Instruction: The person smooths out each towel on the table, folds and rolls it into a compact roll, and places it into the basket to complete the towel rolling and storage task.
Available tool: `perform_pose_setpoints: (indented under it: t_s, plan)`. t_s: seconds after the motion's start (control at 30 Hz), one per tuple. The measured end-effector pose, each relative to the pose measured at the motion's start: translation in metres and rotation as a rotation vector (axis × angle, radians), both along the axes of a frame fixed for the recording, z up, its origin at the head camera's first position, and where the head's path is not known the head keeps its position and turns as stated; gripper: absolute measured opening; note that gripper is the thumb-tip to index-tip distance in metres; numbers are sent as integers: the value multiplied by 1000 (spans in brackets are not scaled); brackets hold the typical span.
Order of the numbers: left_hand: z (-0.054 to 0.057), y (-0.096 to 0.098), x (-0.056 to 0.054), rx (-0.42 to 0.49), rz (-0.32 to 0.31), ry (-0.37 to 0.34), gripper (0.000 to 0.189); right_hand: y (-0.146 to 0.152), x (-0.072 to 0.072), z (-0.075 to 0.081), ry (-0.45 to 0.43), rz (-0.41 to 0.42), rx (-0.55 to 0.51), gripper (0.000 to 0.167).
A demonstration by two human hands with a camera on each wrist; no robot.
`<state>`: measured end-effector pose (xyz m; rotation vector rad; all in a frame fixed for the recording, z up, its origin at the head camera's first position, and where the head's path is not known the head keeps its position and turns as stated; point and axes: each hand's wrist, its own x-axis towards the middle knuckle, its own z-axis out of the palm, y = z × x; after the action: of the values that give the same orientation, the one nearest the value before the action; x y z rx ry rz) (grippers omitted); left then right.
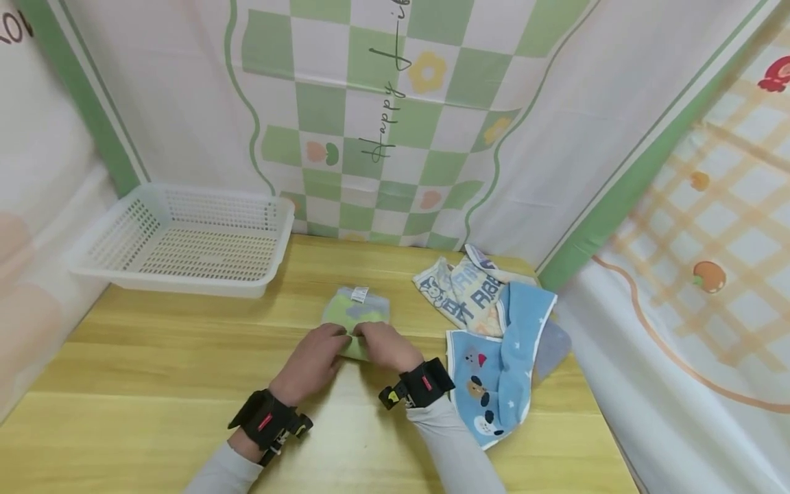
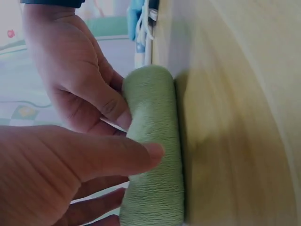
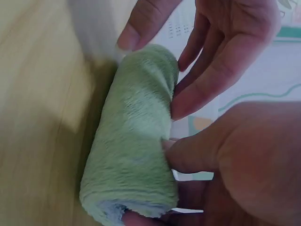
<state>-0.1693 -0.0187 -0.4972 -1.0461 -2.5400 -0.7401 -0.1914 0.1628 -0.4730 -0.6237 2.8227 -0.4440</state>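
Note:
A small green towel (image 1: 339, 312) with grey patches and a white tag lies on the table in the head view. Its near end is rolled up; the green roll (image 2: 153, 108) stretches across the left wrist view. My left hand (image 1: 311, 363) holds the roll's left part, thumb on the near side and fingers over it. On the right part, my right hand (image 1: 389, 346) grips with its thumb against the roll. In the right wrist view, the roll's spiral end (image 3: 129, 207) shows a bluish-grey inner layer, with a right fingertip at it.
At the back left stands a white perforated plastic basket (image 1: 262, 285). On the right lie a blue towel (image 1: 518, 343) with dog pictures, a lettered towel (image 1: 475, 295) and a partly covered grey-purple cloth (image 1: 552, 346). A patterned curtain (image 1: 382, 171) hangs behind the wooden table (image 1: 154, 412).

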Motion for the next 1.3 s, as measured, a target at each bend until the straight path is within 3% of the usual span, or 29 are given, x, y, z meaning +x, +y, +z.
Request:
perform_pose_setpoints:
  t_s: [0.1, 0.2, 0.37, 0.47, 0.57, 0.7, 0.87, 0.93, 1.13, 1.3]
  plan:
    - [-3, -1, -2, 14, -5, -9, 32, 4, -2, 0, -92, 9, -40, 27]
    - [-6, -3, -6, 21, -7, -40, 33, 6, -2, 1, -109, 22, -67, 27]
    - [-6, -4, -16, -19, -7, -153, 21, -1, 3, 8, 53, -29, -120, 22]
    - [-2, -5, -24, -20, -33, -257, 17, -5, 11, 13, 139, -63, -85, 20]
    - [1, -8, -32, 7, -74, -368, 16, -5, 18, 14, 164, -27, -24, 32]
    - [3, -13, -38, 35, -116, -441, 23, -2, 19, 8, 185, 13, -9, 33]
    - [2, -12, -36, 63, -113, -417, 23, 3, 13, 1, 164, 32, -33, 30]
    - [3, -11, -34, 60, -105, -377, 24, 4, 11, -1, 141, 43, -46, 31]
    - [4, -12, -25, -35, -98, -275, 39, 8, 6, -4, 32, 49, -94, 33]
    - [5, -14, -22, -64, -119, -300, 51, 11, 5, -5, -56, 29, -144, 34]
